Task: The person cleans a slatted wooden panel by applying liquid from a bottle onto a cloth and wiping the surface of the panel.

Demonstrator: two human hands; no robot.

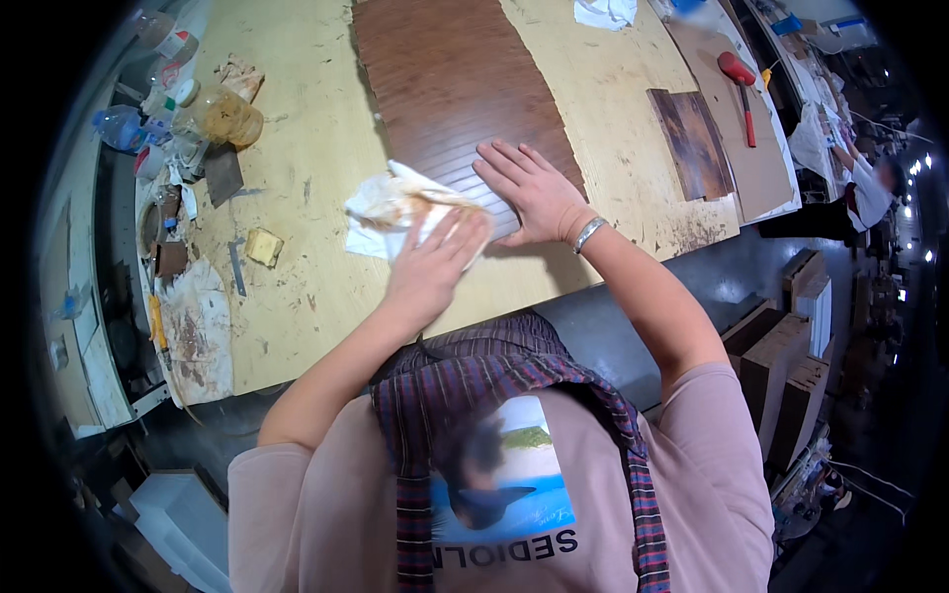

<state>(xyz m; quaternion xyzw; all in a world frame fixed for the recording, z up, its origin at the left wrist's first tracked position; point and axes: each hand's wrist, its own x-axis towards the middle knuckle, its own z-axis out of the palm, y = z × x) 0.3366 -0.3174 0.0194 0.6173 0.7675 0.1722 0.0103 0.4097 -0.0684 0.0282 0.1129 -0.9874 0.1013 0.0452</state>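
A: Clock centred on the cloth. Where is each thing to be logged?
B: The stained white cloth (374, 198) is laid partly over the near left corner of the brown wood board (460, 69). The board is stretched away toward 1 o'clock, flat on the counter (306, 109).

A: State of each grip?
B: The left grip (435, 259) is pressed on the cloth at 5 o'clock, uncurled, fingers close together; some blur noted. The right grip (534, 193) is spread wide on the board at 3 o'clock, with nothing clasped.

A: Handling?
B: The cloth is judged soft, light, easily bunched; best gathered at its crumpled middle. The board is judged stiff, perhaps slippery where shine is seen. Its thickness cannot be told, so weight is left unrated. It is best held by both long sides, with care, since splinters might be shed by the ragged edges.

A: Nearby?
B: A yellowish sponge (264, 247) is seen between 8 and 9 o'clock, a red mallet (736, 69) near 2.
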